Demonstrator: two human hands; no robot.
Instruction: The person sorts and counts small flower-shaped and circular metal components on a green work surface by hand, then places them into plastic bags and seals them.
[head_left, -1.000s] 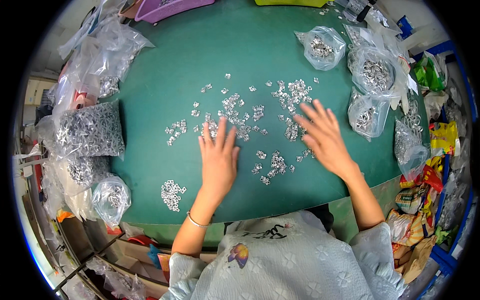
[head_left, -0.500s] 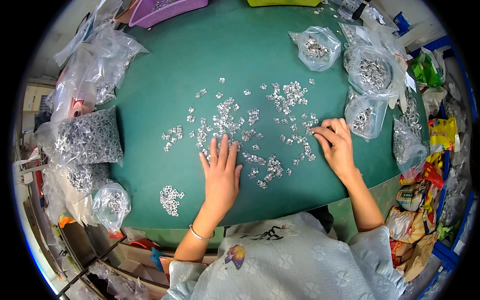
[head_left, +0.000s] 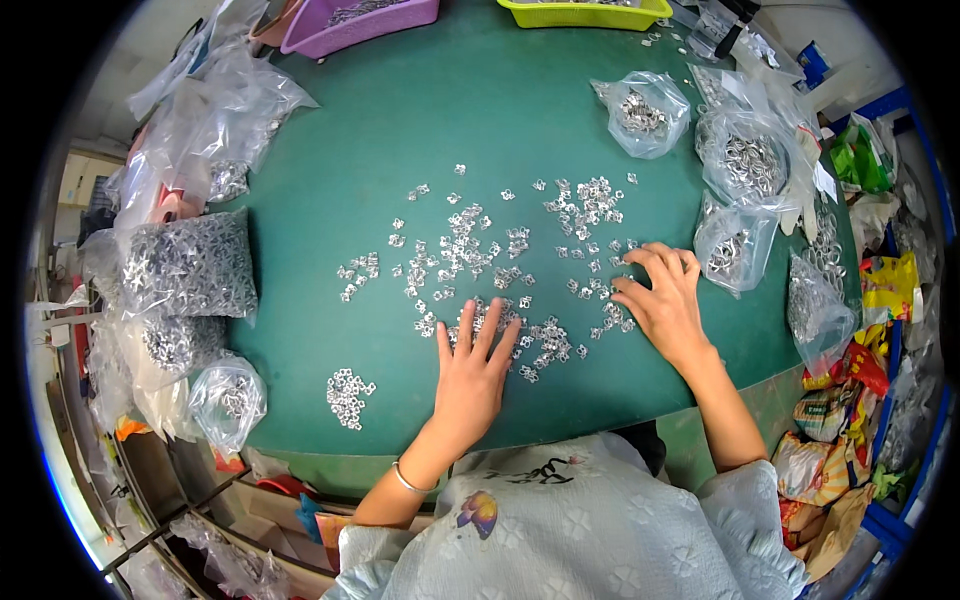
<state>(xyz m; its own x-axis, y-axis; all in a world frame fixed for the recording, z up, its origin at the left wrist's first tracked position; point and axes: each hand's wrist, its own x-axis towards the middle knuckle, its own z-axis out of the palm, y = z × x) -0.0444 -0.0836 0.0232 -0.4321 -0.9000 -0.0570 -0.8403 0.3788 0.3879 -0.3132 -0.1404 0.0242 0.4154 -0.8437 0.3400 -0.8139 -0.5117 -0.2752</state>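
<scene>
Many small silver metal pieces with cut-out, clover-like outlines (head_left: 465,245) lie scattered in loose clusters over the green tabletop (head_left: 420,110). My left hand (head_left: 472,385) rests palm down with its fingers spread, the fingertips over pieces in the near middle and hiding some of them. On the right, my right hand (head_left: 665,308) is bent over the edge of another cluster (head_left: 612,318). Its thumb and forefinger are apart, the tips close to several pieces, and I see nothing held between them. A separate compact heap of the pieces (head_left: 348,400) sits at the near left.
Clear bags of metal parts (head_left: 190,262) are stacked along the left edge. More open bags of metal rings and parts (head_left: 750,165) line the right, with a smaller bag (head_left: 642,112) beside them. A purple basket (head_left: 360,14) and a yellow-green basket (head_left: 585,14) stand at the far edge.
My left hand has moved right and nearer to me, fingers spreading wider. My right hand's thumb and forefinger, close together before, have parted. The whole view has shifted slightly.
</scene>
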